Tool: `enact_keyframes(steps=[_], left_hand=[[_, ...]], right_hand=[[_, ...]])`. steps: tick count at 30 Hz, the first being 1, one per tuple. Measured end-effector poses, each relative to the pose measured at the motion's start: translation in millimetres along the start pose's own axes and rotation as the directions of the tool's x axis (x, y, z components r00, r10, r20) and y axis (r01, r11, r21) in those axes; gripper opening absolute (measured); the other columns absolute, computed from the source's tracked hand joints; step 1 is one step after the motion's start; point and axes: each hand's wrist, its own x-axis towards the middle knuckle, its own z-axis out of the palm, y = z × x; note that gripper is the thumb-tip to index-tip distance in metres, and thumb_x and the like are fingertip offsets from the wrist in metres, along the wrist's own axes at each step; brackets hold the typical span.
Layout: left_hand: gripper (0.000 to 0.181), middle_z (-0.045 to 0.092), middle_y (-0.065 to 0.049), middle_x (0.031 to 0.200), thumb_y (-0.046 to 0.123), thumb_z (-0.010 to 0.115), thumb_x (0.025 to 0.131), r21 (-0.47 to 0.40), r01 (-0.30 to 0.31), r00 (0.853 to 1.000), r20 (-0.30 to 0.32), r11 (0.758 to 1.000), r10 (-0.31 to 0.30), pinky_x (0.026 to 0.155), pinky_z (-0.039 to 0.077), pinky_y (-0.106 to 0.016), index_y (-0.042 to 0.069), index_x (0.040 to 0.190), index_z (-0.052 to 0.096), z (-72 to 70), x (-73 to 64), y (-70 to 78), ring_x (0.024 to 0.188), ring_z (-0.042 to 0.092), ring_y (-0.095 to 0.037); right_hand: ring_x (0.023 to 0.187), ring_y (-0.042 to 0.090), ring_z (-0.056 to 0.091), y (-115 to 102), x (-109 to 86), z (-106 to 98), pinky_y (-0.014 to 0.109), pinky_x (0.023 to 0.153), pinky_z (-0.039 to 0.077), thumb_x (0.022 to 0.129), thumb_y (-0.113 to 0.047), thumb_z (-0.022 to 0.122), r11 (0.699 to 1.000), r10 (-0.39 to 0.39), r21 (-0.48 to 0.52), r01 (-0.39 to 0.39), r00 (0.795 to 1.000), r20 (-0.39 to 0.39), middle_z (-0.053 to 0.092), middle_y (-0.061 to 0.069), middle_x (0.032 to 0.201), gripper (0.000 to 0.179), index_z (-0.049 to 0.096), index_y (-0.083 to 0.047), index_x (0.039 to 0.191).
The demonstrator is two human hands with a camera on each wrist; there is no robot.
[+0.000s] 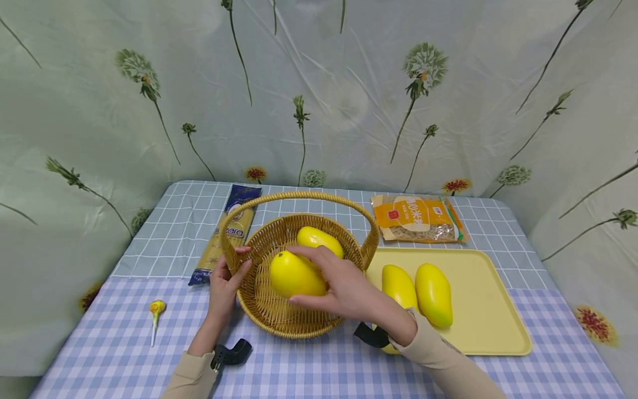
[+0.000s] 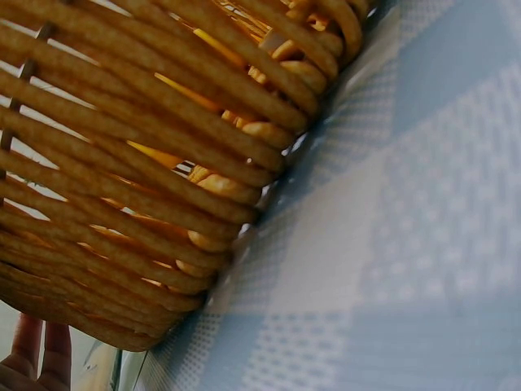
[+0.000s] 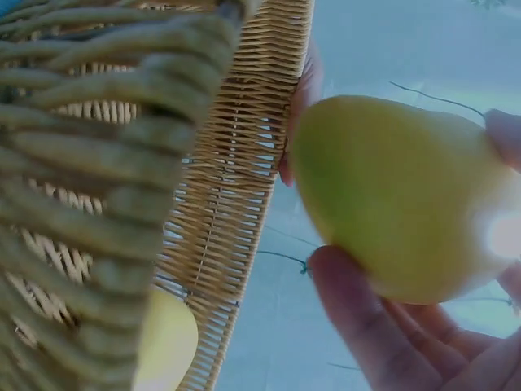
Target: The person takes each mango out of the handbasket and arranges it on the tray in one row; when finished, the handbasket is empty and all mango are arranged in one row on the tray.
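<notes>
My right hand point(image 1: 346, 285) grips a yellow mango point(image 1: 294, 275) between thumb and fingers, over the round wicker basket point(image 1: 257, 302). In the right wrist view this mango point(image 3: 391, 199) is up above the basket rim, with fingertips on both sides of it. A second mango point(image 1: 324, 239) lies inside the basket, partly behind the held one. My left hand point(image 1: 222, 291) holds the basket's left side where the tall handle meets the rim, its thumb toward the inside. The left wrist view has the basket's woven wall point(image 2: 122, 163) close up, two fingers point(image 2: 55, 354) showing below it.
Right of the basket a pale yellow tray point(image 1: 480, 299) carries mangoes point(image 1: 433, 293), partly behind my right forearm. An orange food packet point(image 1: 418, 218) lies behind the tray. A pasta packet point(image 1: 226, 233) lies left of the basket, and a lollipop point(image 1: 157, 313) at the front left.
</notes>
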Motion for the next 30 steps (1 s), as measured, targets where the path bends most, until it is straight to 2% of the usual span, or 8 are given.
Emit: enact_keyframes(steps=[5, 12, 16, 21, 27, 30], left_hand=[[0.026, 0.062, -0.007, 0.114, -0.010, 0.056, 0.090, -0.009, -0.013, 1.000, 0.003, 1.000, 0.013, 0.095, 0.039, -0.027, -0.013, 0.115, 0.050, 0.0, 0.1, 0.5, 0.113, 0.053, -0.021], [0.026, 0.062, -0.008, 0.115, -0.010, 0.056, 0.090, -0.016, -0.022, 1.000, 0.008, 1.000, 0.022, 0.095, 0.039, -0.027, -0.013, 0.115, 0.050, -0.5, 0.1, -0.6, 0.112, 0.053, -0.021], [0.026, 0.062, -0.009, 0.115, -0.009, 0.057, 0.090, -0.011, -0.017, 1.000, 0.006, 1.000, 0.017, 0.095, 0.040, -0.027, -0.012, 0.115, 0.050, -0.7, 0.2, -1.5, 0.113, 0.053, -0.021], [0.026, 0.062, -0.009, 0.115, -0.009, 0.057, 0.090, -0.016, -0.016, 1.000, 0.007, 1.000, 0.017, 0.095, 0.040, -0.027, -0.013, 0.115, 0.050, 0.6, 0.1, -1.5, 0.112, 0.053, -0.020], [0.026, 0.062, -0.007, 0.115, -0.008, 0.057, 0.090, -0.005, -0.009, 1.000, 0.000, 1.000, 0.009, 0.096, 0.039, -0.027, -0.013, 0.115, 0.050, -0.3, 0.2, -2.1, 0.114, 0.052, -0.021], [0.026, 0.062, -0.007, 0.115, -0.008, 0.057, 0.090, -0.004, -0.008, 1.000, 0.001, 1.000, 0.008, 0.096, 0.039, -0.027, -0.013, 0.115, 0.049, -0.6, 0.2, -2.0, 0.114, 0.052, -0.021]], right_hand=[[0.093, 0.011, 0.055, 0, -10.6, -3, 0.026, 0.071, 0.052, 0.079, -0.041, 0.076, 0.996, -0.001, 0.086, 0.009, 0.996, -0.092, 0.049, -0.005, 0.127, 0.076, 0.034, -0.032, 0.142], [0.082, 0.015, 0.056, 3, -22.7, -10, 0.025, 0.060, 0.053, 0.074, -0.027, 0.083, 0.979, -0.040, 0.188, 0.075, 0.982, -0.183, 0.052, 0.001, 0.120, 0.080, 0.036, -0.022, 0.140], [0.079, 0.014, 0.056, 8, -30.5, -14, 0.029, 0.062, 0.053, 0.076, -0.030, 0.081, 0.968, -0.064, 0.218, 0.120, 0.967, -0.247, 0.054, 0.002, 0.113, 0.078, 0.037, -0.018, 0.139], [0.082, 0.015, 0.058, 14, -41.8, -20, 0.029, 0.060, 0.053, 0.080, -0.040, 0.075, 0.969, -0.089, 0.189, 0.156, 0.943, -0.320, 0.058, 0.005, 0.108, 0.075, 0.037, -0.012, 0.138], [0.090, 0.019, 0.061, 21, -56.7, -28, 0.028, 0.061, 0.054, 0.081, -0.044, 0.072, 0.973, -0.066, 0.183, 0.141, 0.930, -0.362, 0.056, 0.009, 0.118, 0.075, 0.038, -0.008, 0.137], [0.092, 0.022, 0.062, 26, -64.6, -32, 0.028, 0.062, 0.055, 0.081, -0.042, 0.072, 0.969, -0.064, 0.197, 0.152, 0.917, -0.394, 0.054, 0.010, 0.122, 0.076, 0.038, -0.003, 0.137]])
